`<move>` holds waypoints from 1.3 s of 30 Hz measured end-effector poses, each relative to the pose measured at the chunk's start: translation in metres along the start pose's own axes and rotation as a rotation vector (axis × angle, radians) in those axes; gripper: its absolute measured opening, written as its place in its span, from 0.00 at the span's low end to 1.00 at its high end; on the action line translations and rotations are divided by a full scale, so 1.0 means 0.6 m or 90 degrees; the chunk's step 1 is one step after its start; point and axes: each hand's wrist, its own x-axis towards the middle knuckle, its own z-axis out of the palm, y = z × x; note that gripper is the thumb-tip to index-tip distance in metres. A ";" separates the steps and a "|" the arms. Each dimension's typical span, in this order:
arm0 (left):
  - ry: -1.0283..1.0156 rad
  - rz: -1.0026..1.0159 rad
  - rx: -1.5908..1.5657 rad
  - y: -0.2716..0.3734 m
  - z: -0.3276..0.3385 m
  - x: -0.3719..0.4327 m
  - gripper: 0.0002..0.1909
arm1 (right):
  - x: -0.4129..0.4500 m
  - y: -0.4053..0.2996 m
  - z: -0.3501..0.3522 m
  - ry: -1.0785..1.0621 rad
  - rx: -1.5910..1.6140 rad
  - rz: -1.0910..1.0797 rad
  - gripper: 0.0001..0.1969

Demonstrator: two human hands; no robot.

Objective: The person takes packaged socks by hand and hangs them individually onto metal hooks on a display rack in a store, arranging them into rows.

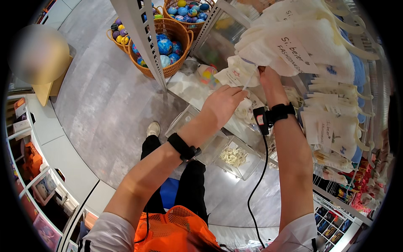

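Observation:
My left hand (222,102) has its fingers closed on a thin whitish plastic strip (249,79). Right beside that strip is a pair of white socks (233,73) with a paper label and a small star. My right hand (271,80) is bent in at the edge of these socks, just under a row of hanging white socks (267,41). Its fingertips are partly hidden, so its grip is unclear. Below my hands, a clear plastic bin (253,168) on the floor holds a heap of whitish plastic hooks (234,156).
More labelled socks (327,132) hang on the rack at right. A perforated metal upright (143,41) rises at left of a white shelf (189,89). Wicker baskets (148,71) of colourful balls stand behind it. A black cable (252,195) hangs from my right wrist. White drawers (67,160) curve along the left.

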 end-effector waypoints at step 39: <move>-0.076 0.057 -0.005 0.037 -0.042 0.013 0.17 | -0.002 0.046 -0.028 -0.001 0.170 0.084 0.13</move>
